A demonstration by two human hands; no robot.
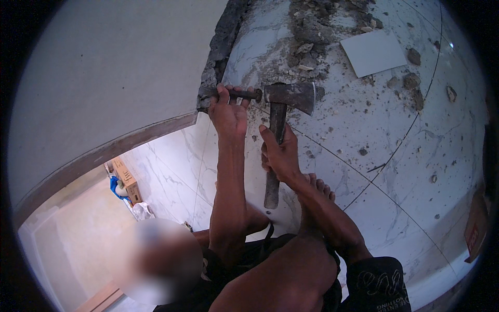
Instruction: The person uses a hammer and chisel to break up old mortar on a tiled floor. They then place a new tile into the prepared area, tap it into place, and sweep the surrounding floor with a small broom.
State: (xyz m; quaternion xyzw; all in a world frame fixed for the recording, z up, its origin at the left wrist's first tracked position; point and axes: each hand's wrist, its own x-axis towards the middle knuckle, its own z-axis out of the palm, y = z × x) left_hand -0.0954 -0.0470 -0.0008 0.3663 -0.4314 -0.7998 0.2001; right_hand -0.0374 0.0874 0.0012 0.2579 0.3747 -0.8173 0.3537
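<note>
My left hand (228, 112) grips a dark metal chisel (240, 93), held horizontally against the broken concrete edge (213, 73) of the white wall (119, 73), its struck end pointing right. My right hand (278, 151) is closed around the handle of an axe (291, 96) whose dark head is level with the chisel; the flat back of the head faces the chisel's end, very close to it. The axe handle hangs down toward my bare foot (317, 187).
Rubble (306, 49) and grit lie on the marbled tile floor (395, 156). A loose white tile (373, 52) lies at upper right. A cardboard box (127, 179) with blue and white items stands at left. A reddish-brown object (474, 229) is at the right rim. A blurred patch covers the lower left.
</note>
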